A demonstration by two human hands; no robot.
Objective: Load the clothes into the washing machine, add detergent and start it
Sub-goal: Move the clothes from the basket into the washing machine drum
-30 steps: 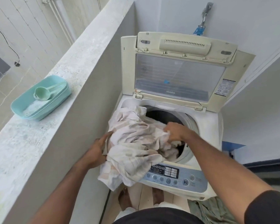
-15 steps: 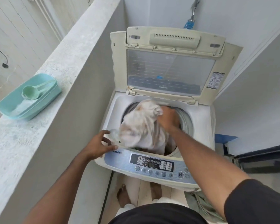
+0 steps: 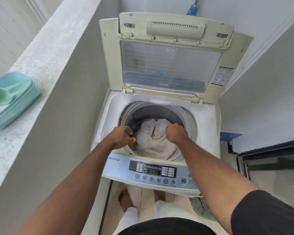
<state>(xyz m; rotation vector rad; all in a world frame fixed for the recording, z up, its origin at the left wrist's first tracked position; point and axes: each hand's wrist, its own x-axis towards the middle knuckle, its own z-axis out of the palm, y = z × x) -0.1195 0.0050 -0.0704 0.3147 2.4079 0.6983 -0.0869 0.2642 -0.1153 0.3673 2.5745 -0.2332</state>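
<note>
From the head view I see both hands over the drum of the washing machine (image 3: 161,102). My left hand (image 3: 121,136) and right hand (image 3: 175,134) are both clenched on the pale clothes (image 3: 153,141), which lie inside the drum.

Drum mouth (image 3: 155,109) at frame centre open above, raised lid (image 3: 170,53) behind; pale cloth (image 3: 153,141) and both hands filling lower half.

Bare forearms, a black short sleeve (image 3: 268,212) on the right arm, black top, white trousers (image 3: 131,217), bare feet (image 3: 124,199).
</note>
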